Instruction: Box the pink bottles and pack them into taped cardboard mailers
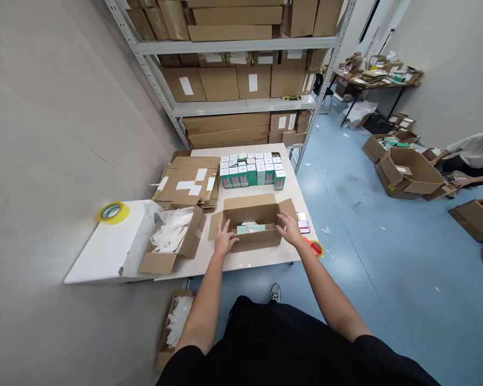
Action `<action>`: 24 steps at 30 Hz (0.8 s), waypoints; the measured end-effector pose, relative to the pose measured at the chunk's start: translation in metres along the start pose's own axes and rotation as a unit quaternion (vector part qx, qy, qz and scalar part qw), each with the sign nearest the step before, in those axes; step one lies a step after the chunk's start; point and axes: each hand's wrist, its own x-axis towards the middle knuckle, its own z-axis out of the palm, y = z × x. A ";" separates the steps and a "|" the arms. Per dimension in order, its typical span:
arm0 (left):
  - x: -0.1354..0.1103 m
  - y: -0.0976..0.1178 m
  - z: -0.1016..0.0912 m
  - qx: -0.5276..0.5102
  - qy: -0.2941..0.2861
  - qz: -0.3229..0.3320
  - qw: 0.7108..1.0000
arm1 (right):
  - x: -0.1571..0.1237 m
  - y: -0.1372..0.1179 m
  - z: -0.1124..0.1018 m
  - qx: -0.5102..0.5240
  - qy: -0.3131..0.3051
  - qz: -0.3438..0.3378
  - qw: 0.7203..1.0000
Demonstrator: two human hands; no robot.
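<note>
An open cardboard box (254,244) stands on the white table in front of me, its flaps folded outward. Inside lies a small green-and-white carton (250,229) with white paper on it. My left hand (224,239) grips the box's near left corner, its thumb along the front wall and its fingers apart. At the right end, my right hand (290,229) has its fingers curled over the side wall by the flap. Behind the box are rows of green-and-white cartons (251,175).
Flattened cardboard (185,182) is stacked at the back left, behind a box of white paper scraps (171,230). Yellow tape (113,213) lies far left. A phone (303,222) and an orange tape dispenser (316,247) sit right. Shelving (241,107) stands behind; another person (473,153) handles boxes.
</note>
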 end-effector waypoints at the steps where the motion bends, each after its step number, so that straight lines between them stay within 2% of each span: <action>1: 0.003 -0.001 -0.002 0.004 -0.004 0.005 1.000 | 0.001 0.001 0.000 0.005 0.000 0.004 1.000; 5: 0.004 -0.006 -0.007 0.006 -0.012 0.032 0.999 | 0.007 -0.004 0.004 0.009 0.013 0.012 1.000; 11: -0.002 -0.018 -0.013 -0.009 0.010 -0.006 1.000 | 0.011 -0.015 0.020 -0.001 0.046 0.022 0.999; 13: -0.004 -0.030 -0.018 -0.032 0.068 -0.094 0.993 | 0.010 -0.016 0.023 -0.006 0.069 0.010 0.998; 15: -0.006 -0.046 -0.022 -0.085 0.125 -0.235 0.960 | 0.008 -0.015 0.024 -0.017 0.104 0.006 0.994; 17: -0.008 -0.061 -0.025 -0.171 0.117 -0.331 0.921 | 0.004 -0.013 0.022 -0.028 0.146 0.022 0.989; 18: -0.008 -0.067 -0.027 -0.216 0.101 -0.342 0.909 | 0.001 -0.011 0.020 -0.033 0.167 0.036 0.985; 19: -0.008 -0.071 -0.028 -0.255 0.091 -0.332 0.904 | -0.003 -0.009 0.018 -0.037 0.188 0.052 0.980; 21: -0.007 -0.072 -0.029 -0.307 0.107 -0.277 0.904 | -0.011 -0.004 0.015 -0.039 0.226 0.083 0.970; 23: -0.005 -0.066 -0.029 -0.328 0.116 -0.214 0.913 | -0.022 0.002 0.014 -0.031 0.262 0.120 0.957; 24: -0.005 -0.061 -0.029 -0.325 0.094 -0.178 0.924 | -0.027 0.005 0.014 -0.021 0.276 0.147 0.950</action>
